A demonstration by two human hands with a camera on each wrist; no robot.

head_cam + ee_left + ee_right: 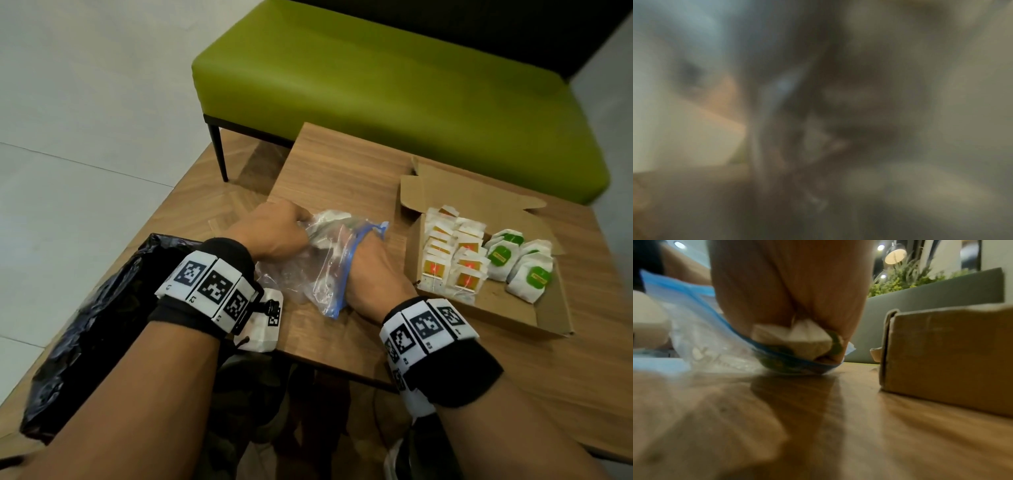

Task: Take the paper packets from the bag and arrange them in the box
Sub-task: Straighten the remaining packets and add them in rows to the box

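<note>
A clear plastic bag (pixel 308 267) with a blue zip rim lies on the wooden table (pixel 342 164). My left hand (pixel 274 229) grips the bag's far end, fingers curled into the plastic. My right hand (pixel 370 270) reaches in through the bag's mouth. In the right wrist view its fingers (pixel 777 296) pinch white paper packets (pixel 797 337) at the blue rim (pixel 797 365). To the right stands the open cardboard box (pixel 513 315), where rows of orange-tagged packets (pixel 445 260) and green-tagged packets (pixel 513 263) stand. The left wrist view is only blur.
A black plastic sack (pixel 89 329) lies at the table's left edge. One white packet (pixel 263 325) lies under my left wrist. A green bench (pixel 376 85) stands behind the table. The box wall (pixel 951 356) stands close to the right of my right hand.
</note>
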